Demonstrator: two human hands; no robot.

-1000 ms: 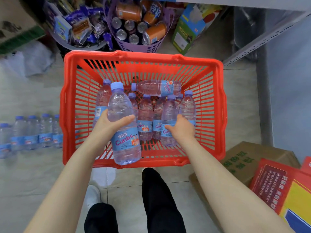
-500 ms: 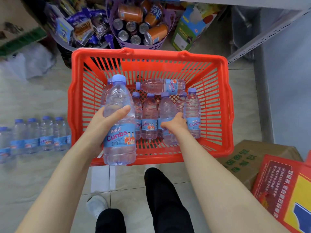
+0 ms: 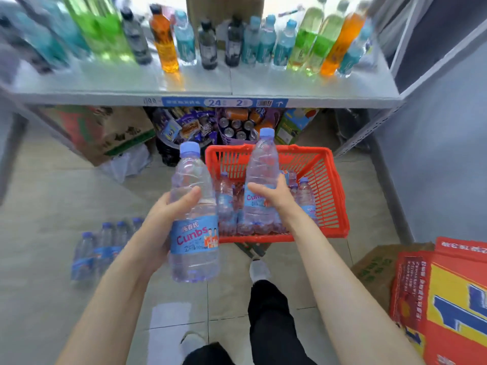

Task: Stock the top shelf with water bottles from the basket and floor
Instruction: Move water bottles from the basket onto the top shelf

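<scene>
My left hand [image 3: 163,222] grips a clear water bottle [image 3: 193,214] with a blue cap and blue "Cunbs" label, held upright in front of me. My right hand [image 3: 274,193] grips a second water bottle [image 3: 262,167], lifted upright above the red basket [image 3: 329,196]. Several more water bottles [image 3: 226,201] stand inside the basket. A row of the same bottles [image 3: 105,246] stands on the tiled floor at the left. The white shelf [image 3: 210,83] above carries a blurred row of coloured drink bottles [image 3: 263,40] at its back.
Under the shelf sit a cardboard box [image 3: 105,130], a tub of snacks [image 3: 184,125] and a purple basket of cans [image 3: 237,125]. Cardboard and red-yellow boxes [image 3: 448,299] lie at the right. A grey wall and shelf upright [image 3: 411,48] close the right side.
My right hand closed on a bottle and lifted it out of the basket. My left hand raised its bottle. My view tilted up, bringing the shelf into sight.
</scene>
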